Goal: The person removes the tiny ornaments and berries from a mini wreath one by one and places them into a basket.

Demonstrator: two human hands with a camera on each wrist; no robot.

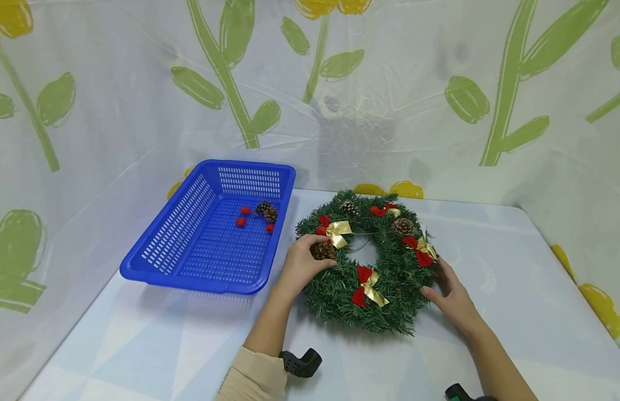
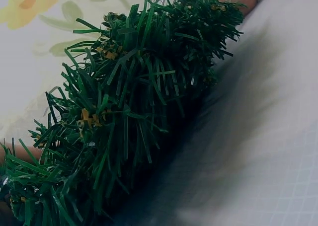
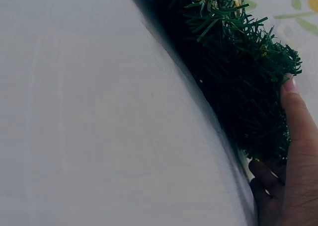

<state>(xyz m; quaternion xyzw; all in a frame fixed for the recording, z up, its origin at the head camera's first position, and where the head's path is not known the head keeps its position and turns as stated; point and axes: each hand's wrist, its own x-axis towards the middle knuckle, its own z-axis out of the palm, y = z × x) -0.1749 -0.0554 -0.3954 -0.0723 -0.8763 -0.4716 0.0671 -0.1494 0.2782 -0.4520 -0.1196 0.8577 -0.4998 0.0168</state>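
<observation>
A green wreath (image 1: 335,295) lies on the table, dressed with red and gold bows (image 1: 368,287) and several pine cones. My left hand (image 1: 301,264) is at its left side, thumb and fingers around a brown pine cone (image 1: 323,252) just below a gold bow (image 1: 338,233). At the right rim, my right hand (image 1: 456,303) grips the wreath, and the right wrist view shows the thumb (image 3: 293,99) on its upper side with fingers underneath. The left wrist view is mostly filled by wreath needles (image 2: 134,87), which hide most of the left hand.
To the left stands a blue plastic basket (image 1: 189,283), holding pine cones (image 1: 266,210) and several small red pieces (image 1: 240,221). A white sheet with green leaves and yellow flowers (image 1: 345,128) hangs behind the pale table (image 1: 505,267).
</observation>
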